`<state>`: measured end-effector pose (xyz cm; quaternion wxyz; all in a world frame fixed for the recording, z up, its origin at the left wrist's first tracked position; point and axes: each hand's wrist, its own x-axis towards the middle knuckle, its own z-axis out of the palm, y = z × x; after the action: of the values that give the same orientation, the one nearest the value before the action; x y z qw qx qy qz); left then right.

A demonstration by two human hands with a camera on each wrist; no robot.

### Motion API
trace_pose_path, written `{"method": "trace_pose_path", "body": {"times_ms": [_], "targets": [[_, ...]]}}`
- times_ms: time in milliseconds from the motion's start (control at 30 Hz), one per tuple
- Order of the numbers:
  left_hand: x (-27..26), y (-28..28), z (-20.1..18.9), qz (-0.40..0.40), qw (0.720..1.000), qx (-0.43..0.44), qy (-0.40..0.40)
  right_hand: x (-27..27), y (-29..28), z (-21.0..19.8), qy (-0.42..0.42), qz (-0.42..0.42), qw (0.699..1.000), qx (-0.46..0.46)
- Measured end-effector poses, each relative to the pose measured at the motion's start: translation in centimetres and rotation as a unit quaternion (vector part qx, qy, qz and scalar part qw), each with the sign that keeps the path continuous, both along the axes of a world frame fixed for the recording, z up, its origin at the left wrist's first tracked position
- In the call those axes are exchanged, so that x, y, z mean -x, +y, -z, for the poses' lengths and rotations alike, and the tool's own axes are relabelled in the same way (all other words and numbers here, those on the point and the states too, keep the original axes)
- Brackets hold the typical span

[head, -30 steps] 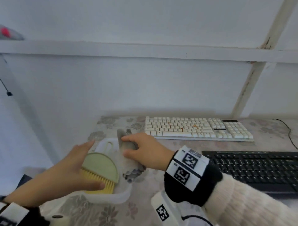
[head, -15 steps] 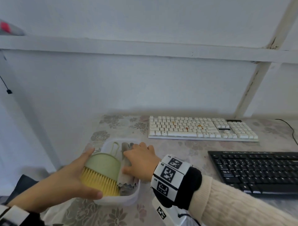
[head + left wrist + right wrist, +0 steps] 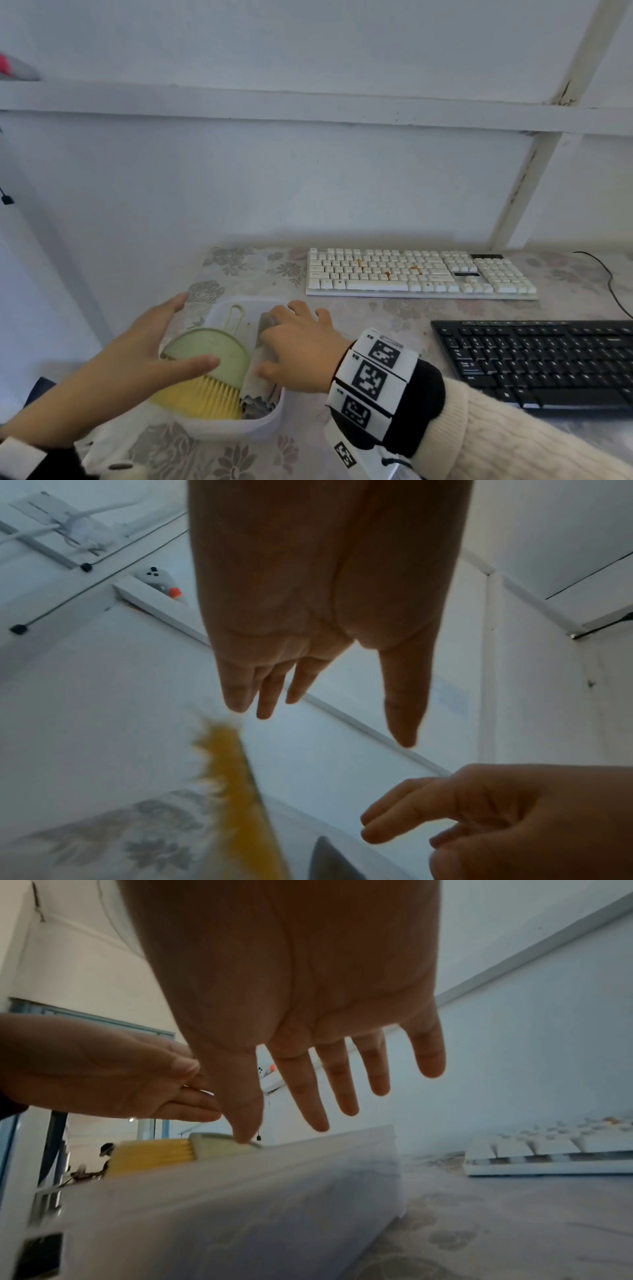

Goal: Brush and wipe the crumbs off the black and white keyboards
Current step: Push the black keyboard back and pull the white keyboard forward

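I saw the left hand (image 3: 137,356) spread over the brush (image 3: 209,373) in the tub (image 3: 239,428); right hand (image 3: 301,346) spread flat on the cloth (image 3: 260,390); crumbs dotted the white keyboard (image 3: 418,272).

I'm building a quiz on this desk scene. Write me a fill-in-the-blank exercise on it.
1. The brush with the green back has ____ bristles.
2. The orange crumbs lie on the ____ keyboard.
3. The brush and the folded cloth both lie in a white ____.
4. The right hand rests on the ____, while the left hand reaches over the brush.

Missing words: yellow; white; tray; cloth
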<state>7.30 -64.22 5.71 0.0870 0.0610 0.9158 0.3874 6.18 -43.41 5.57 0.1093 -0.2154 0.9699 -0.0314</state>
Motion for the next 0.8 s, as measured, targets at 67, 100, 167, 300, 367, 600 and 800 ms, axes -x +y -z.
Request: {"method": "trace_pose_path", "body": {"times_ms": [67,100,167,300,367,600,800], "targets": [[-0.2,1.1,-0.8,-0.014,0.999,-0.004,0.048,-0.3,1.3,-0.6,0.004,0.009,1.0,0.028],[-0.3,1.8,-1.1,-0.018,0.998,-0.009,0.065,-0.5,2.2,-0.8,0.006,0.016,0.999,0.039],[-0.5,3.4,-1.5,-0.017,0.996,-0.035,0.079,-0.9,4.4,-1.2,0.012,0.032,0.998,0.06],[-0.6,7.2,-1.5,-0.002,0.995,-0.073,0.072,-1.5,10.5,-1.5,0.019,0.081,0.991,0.109],[-0.7,9.7,-1.5,0.014,0.994,-0.093,0.063,-1.9,14.1,-1.6,0.021,0.11,0.985,0.133],[-1.1,19.4,0.1,0.087,0.987,-0.137,-0.015,-4.9,28.8,-1.5,0.02,0.256,0.955,0.15],[-1.4,26.6,1.7,0.127,0.984,-0.089,-0.087,-9.1,40.3,-2.4,0.007,0.355,0.925,0.138]]}}
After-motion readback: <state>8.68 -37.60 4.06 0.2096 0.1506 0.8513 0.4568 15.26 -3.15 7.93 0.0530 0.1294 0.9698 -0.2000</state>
